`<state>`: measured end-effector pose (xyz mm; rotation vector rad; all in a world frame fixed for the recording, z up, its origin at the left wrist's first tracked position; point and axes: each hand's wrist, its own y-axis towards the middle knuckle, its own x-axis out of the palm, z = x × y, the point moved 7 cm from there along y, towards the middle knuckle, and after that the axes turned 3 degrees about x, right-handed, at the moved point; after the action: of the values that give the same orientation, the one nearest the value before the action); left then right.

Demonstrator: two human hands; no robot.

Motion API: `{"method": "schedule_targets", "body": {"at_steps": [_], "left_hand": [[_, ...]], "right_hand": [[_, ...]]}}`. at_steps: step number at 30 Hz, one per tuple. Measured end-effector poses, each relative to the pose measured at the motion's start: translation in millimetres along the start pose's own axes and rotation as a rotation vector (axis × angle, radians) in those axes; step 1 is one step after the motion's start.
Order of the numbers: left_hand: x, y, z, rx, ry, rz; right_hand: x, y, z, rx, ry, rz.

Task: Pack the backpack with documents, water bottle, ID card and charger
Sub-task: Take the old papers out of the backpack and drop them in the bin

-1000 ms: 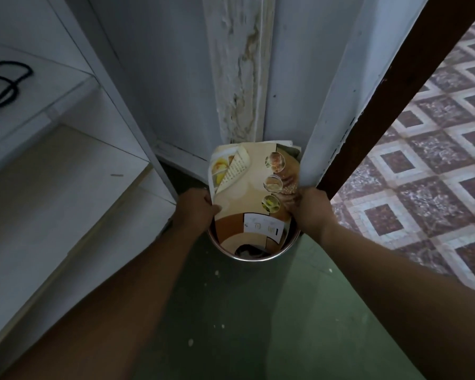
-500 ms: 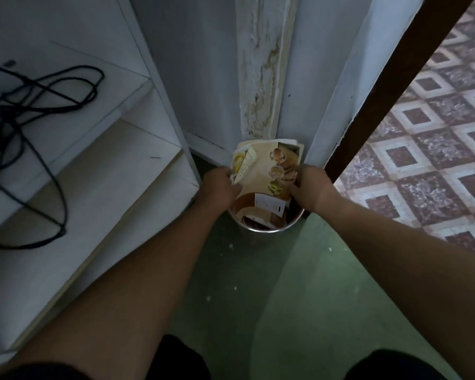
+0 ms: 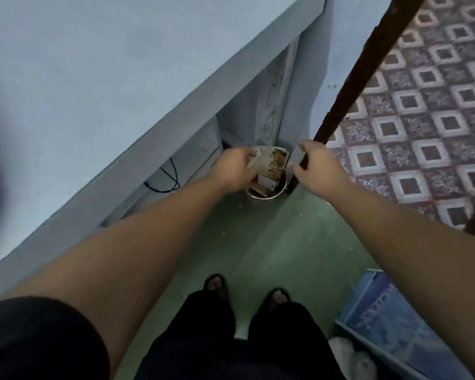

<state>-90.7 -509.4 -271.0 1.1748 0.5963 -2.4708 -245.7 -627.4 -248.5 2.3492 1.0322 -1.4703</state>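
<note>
A: Standing where, the documents (image 3: 269, 163)?
B: Upright in the bin (image 3: 259, 196), on the floor (image 3: 258, 242), in the corner between shelf (image 3: 154, 138) and door (image 3: 368, 64).
A: And the left hand (image 3: 235, 167)?
B: At the documents' left edge, fingers curled. Whether its grip has them, I cannot tell.
A: The right hand (image 3: 316, 167)?
B: Just right of the bin, apart from the documents. Grip loose, fingers spread, nothing held.
A: Anything else?
B: A black cable (image 3: 165, 179) under the shelf top, and a blue box (image 3: 390, 319) by the right arm.
</note>
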Motion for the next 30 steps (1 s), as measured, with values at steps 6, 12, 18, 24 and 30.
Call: {"method": "schedule_targets", "body": {"at_steps": [6, 12, 18, 24, 30], "left_hand": [[-47.1, -47.2, 43.1, 0.047, -0.034, 0.056], [-59.8, -63.3, 56.1, 0.053, -0.042, 0.084], [-64.8, -70.2, 54.6, 0.021, -0.049, 0.139], [-66.5, -18.4, 68.5, 0.065, -0.053, 0.080], [-61.5, -22.2, 54.5, 0.036, -0.041, 0.059]], "right_hand": [[-41.3, -46.5, -33.3, -0.033, 0.008, -0.029], [-44.0, -54.1, -46.9, -0.070, 0.017, -0.031], [-38.6, -54.8, -41.0, -0.105, 0.007, -0.099], [-56.8, -16.5, -18.2, -0.028, 0.006, -0.047], [-45.8, -16.7, -22.3, -0.027, 0.019, -0.070]]}}
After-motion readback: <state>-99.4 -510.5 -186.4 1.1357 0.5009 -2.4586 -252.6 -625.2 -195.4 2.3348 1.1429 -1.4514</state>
